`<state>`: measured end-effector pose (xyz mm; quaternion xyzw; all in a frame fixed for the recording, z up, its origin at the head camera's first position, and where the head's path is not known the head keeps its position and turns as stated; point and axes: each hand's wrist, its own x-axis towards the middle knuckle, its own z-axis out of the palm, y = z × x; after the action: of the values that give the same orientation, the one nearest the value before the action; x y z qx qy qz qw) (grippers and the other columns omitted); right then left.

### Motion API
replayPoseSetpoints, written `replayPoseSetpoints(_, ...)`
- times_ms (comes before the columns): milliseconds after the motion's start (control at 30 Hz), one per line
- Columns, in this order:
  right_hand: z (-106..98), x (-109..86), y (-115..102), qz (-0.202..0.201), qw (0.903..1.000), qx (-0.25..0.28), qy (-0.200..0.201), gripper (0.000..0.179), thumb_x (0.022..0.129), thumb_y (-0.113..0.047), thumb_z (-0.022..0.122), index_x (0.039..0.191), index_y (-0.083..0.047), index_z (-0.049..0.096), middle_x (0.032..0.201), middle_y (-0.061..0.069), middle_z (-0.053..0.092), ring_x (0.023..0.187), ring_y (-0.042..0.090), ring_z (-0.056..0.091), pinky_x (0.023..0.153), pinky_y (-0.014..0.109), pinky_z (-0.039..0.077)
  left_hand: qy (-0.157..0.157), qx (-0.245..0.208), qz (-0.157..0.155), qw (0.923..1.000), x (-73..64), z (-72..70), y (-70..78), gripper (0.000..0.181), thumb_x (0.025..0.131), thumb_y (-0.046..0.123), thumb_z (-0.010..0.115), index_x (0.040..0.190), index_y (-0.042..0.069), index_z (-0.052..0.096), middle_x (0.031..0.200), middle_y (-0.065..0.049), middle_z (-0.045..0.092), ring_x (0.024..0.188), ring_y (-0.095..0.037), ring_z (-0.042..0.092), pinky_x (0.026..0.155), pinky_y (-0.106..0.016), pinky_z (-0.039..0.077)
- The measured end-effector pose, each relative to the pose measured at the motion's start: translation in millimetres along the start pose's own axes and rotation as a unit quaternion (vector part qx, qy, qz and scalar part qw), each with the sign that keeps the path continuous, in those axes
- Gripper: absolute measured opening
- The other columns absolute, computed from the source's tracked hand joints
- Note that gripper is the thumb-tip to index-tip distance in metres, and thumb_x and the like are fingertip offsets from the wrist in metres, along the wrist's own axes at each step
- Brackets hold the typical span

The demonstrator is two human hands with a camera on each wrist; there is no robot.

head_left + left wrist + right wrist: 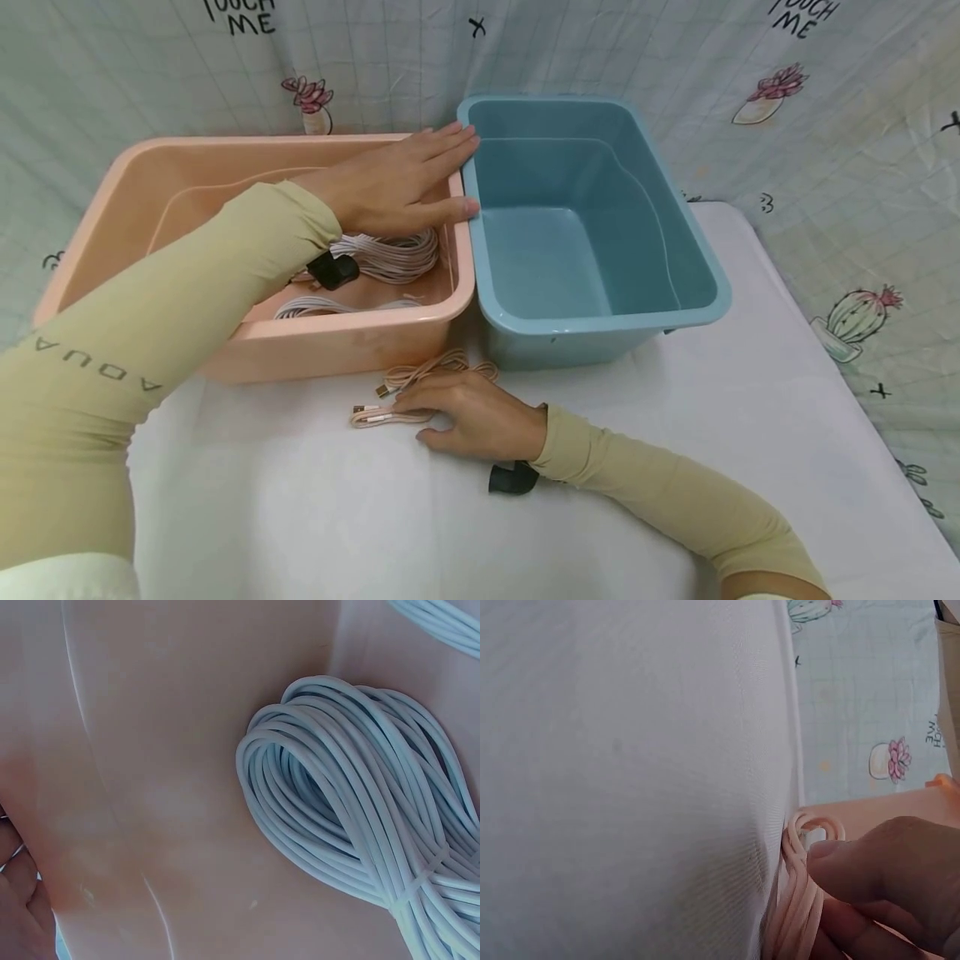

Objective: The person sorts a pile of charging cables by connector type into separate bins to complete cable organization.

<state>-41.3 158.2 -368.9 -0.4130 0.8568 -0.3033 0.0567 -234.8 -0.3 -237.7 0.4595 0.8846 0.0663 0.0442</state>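
My left hand [405, 179] lies with straight fingers across the rim where the peach tub [337, 333] meets the blue tub [600, 321]. Beneath it, inside the peach tub, sits a thick tied coil of white cable [330, 795]. On the white cloth, my right hand [476, 412] reaches over two bundled peach USB cables, its fingertips on the nearer cable [371, 418] and its thumb apart from them in the head view. The farther cable [450, 360] lies against the tubs' front. In the right wrist view, the thumb [877, 862] overlaps a looped cable end [799, 900].
Another white cable coil [311, 307] lies near the peach tub's front wall. The blue tub's bottom shows bare. Behind both tubs hangs a patterned cloth [390, 67], and the white table cloth [300, 492] stretches in front.
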Motion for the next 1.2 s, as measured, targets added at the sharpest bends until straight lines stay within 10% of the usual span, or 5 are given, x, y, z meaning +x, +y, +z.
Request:
replayPoseSetpoints(733, 1.3, 0.5, 0.2, -0.007, 0.9987, 0.020, -0.045, 0.035, 0.083, -0.005, 0.066, 0.117, -0.014, 0.069, 0.114, -0.004, 0.068, 0.095, 0.004, 0.060, 0.082, 0.008, 0.046, -0.005, -0.002, -0.005, 1.0000, 1.1, -2.6, 1.5, 0.084, 0.095, 0.069, 0.031, 0.158, 0.021, 0.002, 0.166, 0.008, -0.002, 0.156, -0.014, -0.002, 0.130, -0.040, 0.005)
replayPoseSetpoints(1200, 2.3, 1.2, 1.1, -0.005, 0.9982, 0.005, -0.059, 0.037, 0.083, -0.017, 0.075, 0.119, -0.017, 0.068, 0.115, -0.007, 0.068, 0.111, 0.004, 0.060, 0.097, 0.014, 0.047, -0.008, 0.000, -0.006, 0.9999, 1.2, -2.4, 1.8, 0.084, 0.095, 0.069, 0.030, 0.158, 0.020, 0.002, 0.166, 0.007, -0.002, 0.156, -0.015, -0.002, 0.130, -0.040, 0.004)
